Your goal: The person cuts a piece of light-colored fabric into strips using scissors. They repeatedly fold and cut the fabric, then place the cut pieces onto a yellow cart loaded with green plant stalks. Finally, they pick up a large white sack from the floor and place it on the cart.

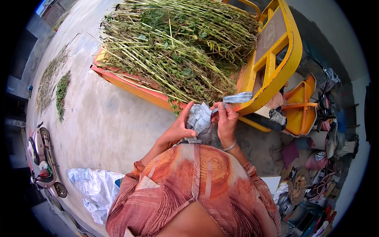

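Grey-white cloth strip (201,116): pinched by both left hand (179,128) and right hand (227,120), just before the yellow cart (276,59). Cut green stalks (177,43): heaped on cart, apparently unbundled. Further stalks (55,85) spread on concrete beyond; tying seemingly not begun.

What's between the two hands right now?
A crumpled grey-and-white cloth sits between the left hand and right hand; both grip it, head view.
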Demonstrator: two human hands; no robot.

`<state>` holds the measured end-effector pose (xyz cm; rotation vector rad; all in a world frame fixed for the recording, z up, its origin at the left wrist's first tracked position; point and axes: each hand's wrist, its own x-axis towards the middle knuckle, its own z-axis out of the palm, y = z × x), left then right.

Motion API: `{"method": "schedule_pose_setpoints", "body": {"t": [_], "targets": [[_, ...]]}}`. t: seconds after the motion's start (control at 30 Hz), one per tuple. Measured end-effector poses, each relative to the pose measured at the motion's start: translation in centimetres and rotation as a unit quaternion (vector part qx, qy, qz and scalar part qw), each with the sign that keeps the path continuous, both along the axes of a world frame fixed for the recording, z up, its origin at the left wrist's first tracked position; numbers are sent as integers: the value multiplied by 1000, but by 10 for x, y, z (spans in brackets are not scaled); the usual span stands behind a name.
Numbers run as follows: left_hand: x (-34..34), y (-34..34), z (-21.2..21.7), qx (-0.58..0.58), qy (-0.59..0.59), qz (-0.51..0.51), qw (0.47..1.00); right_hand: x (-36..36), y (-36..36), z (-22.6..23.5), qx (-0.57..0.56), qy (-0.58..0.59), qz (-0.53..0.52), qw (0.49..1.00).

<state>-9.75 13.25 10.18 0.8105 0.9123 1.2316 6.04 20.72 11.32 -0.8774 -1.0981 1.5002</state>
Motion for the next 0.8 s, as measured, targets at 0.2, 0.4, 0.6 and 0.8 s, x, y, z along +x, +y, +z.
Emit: {"method": "schedule_pose_setpoints", "body": {"t": [0.2,0.4,0.6,0.8], "targets": [[28,7,6,-88,-12,167,982,-6,-4,0,49,-60,45,996],[26,0,14,-78,22,156,984,0,2,-8,-19,16,76,997],[26,-8,13,-57,93,120,987,6,1,-6,-95,114,141,979],[2,-10,-5,-61,43,172,982,31,6,-22,-220,265,185,920]]}}
